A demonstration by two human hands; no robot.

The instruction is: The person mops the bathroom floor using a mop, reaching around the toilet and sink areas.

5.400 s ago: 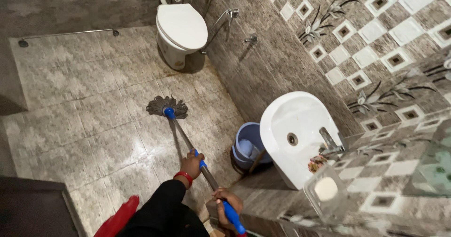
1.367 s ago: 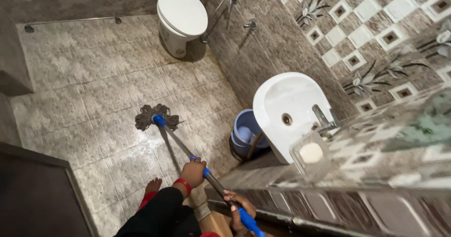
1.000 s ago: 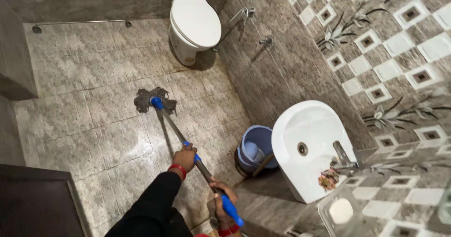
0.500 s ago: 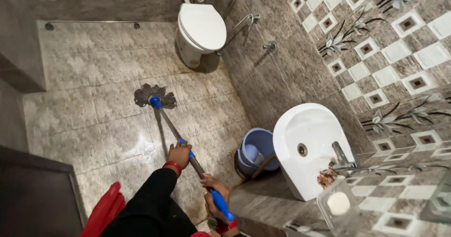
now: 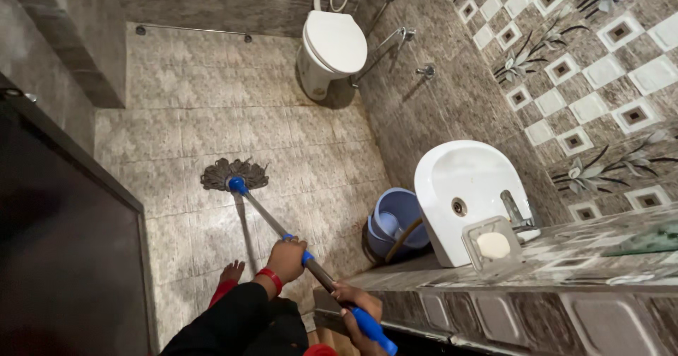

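Mop (image 5: 234, 176): handle gripped by left hand (image 5: 286, 257), nearer the mop head, and right hand (image 5: 357, 306) at the blue end; long axis directed toward toilet (image 5: 332, 45).

Black long sleeve, red wristband at left grip (image 5: 286, 258); red trouser hem.

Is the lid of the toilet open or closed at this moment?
Closed. The white lid of the toilet lies flat over the bowl, and no opening shows beneath it.
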